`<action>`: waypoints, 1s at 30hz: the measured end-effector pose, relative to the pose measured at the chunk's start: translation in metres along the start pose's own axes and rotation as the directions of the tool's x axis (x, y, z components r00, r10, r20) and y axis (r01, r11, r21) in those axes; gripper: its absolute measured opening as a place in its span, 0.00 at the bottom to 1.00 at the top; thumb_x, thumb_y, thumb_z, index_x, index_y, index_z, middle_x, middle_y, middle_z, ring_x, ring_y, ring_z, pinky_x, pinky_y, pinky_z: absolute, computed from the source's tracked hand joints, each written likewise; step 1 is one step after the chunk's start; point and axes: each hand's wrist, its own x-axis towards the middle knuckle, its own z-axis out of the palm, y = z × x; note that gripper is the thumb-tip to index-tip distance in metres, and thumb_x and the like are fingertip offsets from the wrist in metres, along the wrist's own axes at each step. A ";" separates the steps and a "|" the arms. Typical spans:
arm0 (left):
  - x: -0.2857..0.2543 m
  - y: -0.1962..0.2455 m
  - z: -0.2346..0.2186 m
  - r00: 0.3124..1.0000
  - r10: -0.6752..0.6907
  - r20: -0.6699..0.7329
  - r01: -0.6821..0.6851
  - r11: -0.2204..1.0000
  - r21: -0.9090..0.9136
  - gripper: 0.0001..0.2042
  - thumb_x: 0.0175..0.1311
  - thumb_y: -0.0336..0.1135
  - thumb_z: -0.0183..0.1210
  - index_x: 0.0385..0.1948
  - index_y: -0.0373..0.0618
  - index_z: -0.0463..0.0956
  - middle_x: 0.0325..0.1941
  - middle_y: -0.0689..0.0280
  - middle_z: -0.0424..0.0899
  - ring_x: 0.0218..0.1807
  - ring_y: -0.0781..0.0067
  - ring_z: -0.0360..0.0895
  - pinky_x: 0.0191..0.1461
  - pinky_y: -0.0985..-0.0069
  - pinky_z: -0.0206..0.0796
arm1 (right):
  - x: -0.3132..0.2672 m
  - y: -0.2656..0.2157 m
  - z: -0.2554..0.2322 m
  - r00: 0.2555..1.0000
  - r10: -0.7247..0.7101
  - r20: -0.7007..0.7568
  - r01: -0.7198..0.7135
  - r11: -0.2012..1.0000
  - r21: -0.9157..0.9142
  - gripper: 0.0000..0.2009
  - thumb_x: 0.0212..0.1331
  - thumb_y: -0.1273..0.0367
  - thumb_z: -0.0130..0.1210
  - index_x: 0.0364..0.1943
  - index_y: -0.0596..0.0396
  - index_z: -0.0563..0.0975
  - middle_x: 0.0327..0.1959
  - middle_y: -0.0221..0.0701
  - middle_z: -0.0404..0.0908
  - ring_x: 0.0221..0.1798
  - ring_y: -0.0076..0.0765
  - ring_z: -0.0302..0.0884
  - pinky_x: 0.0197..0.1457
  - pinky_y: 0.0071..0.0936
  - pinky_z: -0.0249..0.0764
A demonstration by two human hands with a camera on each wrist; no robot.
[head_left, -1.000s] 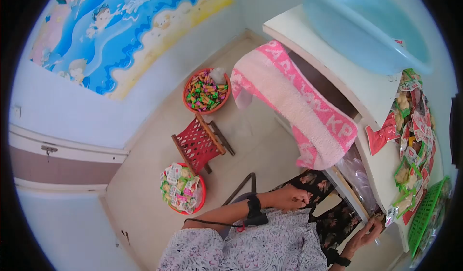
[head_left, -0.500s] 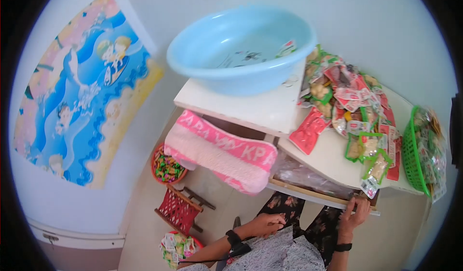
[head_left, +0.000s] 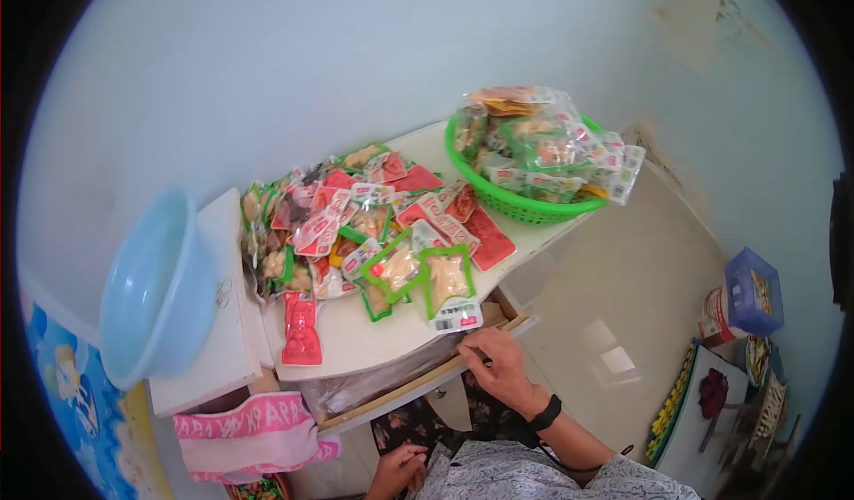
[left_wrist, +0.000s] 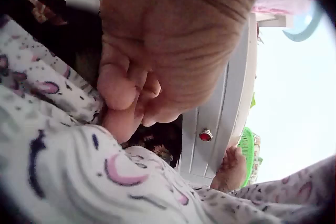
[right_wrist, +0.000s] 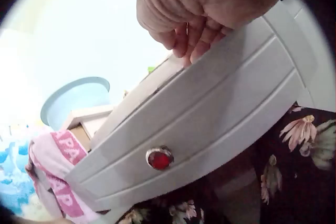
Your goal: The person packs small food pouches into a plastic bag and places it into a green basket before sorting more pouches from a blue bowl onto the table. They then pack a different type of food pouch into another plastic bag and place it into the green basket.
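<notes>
My right hand (head_left: pixel 503 368) is at the right end of the drawer's front board (head_left: pixel 418 383), fingers bent over its top edge. In the right wrist view, the hand (right_wrist: pixel 207 3) curls its fingers over the white drawer front (right_wrist: pixel 210 103), above a red knob (right_wrist: pixel 159 158). The drawer stands partly pulled out, with clear plastic (head_left: pixel 360 389) inside. My left hand (head_left: pixel 398 471) lies at my lap; the left wrist view shows this hand (left_wrist: pixel 173 50) loosely curled against the patterned clothing (left_wrist: pixel 126 166), holding nothing visible.
Food packets (head_left: pixel 356 224) cover much of the white tabletop (head_left: pixel 356 340), with a green basket (head_left: pixel 516 208) of packets behind. A blue basin (head_left: pixel 147 286) stands left, above a pink towel (head_left: pixel 245 438). A shelf (head_left: pixel 712 393) stands on the right.
The head view has swung to the right, bringing in the whole green basket and the right-hand shelf. My right hand remains at the drawer edge and my left hand stays at my lap.
</notes>
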 end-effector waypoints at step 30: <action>0.138 0.294 0.060 0.929 0.363 0.066 -0.363 0.932 -0.015 0.27 0.75 0.38 0.58 0.68 0.30 0.66 0.56 0.48 0.81 0.49 0.59 0.86 0.43 0.67 0.85 | 0.075 0.070 -0.200 0.695 0.645 -0.318 -0.377 0.704 0.602 0.18 0.73 0.59 0.54 0.54 0.62 0.74 0.48 0.39 0.82 0.39 0.31 0.84 0.34 0.28 0.80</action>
